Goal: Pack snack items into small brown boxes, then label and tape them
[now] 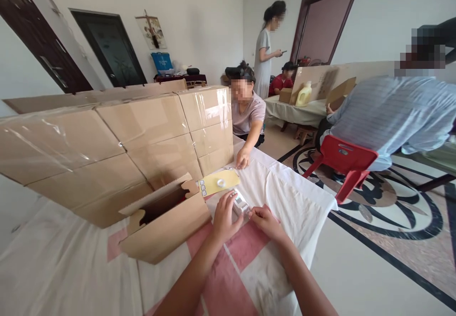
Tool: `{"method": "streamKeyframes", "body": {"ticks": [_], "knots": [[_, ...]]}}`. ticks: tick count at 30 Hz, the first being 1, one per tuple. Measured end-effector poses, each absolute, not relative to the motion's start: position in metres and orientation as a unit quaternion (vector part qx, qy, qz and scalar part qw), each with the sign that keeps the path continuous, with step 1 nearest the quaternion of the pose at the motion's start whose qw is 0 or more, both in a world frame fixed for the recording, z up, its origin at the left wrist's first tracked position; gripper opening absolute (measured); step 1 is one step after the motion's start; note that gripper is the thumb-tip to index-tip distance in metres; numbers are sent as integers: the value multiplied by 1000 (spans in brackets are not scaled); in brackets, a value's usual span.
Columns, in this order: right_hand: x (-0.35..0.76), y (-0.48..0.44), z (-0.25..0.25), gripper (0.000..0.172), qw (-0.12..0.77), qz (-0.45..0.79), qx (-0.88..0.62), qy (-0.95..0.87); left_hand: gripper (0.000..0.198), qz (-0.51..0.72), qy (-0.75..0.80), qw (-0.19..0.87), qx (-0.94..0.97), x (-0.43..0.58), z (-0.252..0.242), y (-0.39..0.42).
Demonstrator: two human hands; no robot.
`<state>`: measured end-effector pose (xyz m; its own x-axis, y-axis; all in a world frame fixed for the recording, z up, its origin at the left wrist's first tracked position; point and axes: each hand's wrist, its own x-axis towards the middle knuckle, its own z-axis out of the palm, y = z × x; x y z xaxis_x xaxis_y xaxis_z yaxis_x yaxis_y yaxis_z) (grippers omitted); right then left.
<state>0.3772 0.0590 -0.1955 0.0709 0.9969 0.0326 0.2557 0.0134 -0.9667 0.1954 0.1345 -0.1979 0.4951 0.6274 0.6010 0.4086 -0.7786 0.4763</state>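
Note:
My left hand point(224, 216) and my right hand point(264, 220) meet over a table covered with a white and pink cloth point(245, 259). Both have their fingers closed round a small clear, shiny package point(240, 205) held between them. Just beyond it lies a yellow card point(217, 183) with a small ring and several small squares on it. An open cardboard box point(166, 221) lies on its side to the left of my left hand.
Taped cardboard cartons point(142, 135) are stacked in a wall along the table's left. A seated person's hand point(242, 158) rests on the cloth past the card. A red plastic chair point(342, 164) with another person stands to the right; one more person stands behind.

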Motion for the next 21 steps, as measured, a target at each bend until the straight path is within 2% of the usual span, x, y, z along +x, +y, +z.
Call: {"method": "streamKeyframes", "body": {"ticks": [3,10,15,21], "knots": [[372,54,-185,50,472,399,-548,-563,30,395,294,157,856,190,-177,123],[337,36,-165,36,476,408,-474,-618,10,335,276,195,879,155,-146,90],[311,27,-155,26,453,401,-449,-657,13,331,294,154,883,118,-138,82],[295,33,-135,31,411,366,-466,-693,20,380,268,-19,885,95,-116,74]]}}
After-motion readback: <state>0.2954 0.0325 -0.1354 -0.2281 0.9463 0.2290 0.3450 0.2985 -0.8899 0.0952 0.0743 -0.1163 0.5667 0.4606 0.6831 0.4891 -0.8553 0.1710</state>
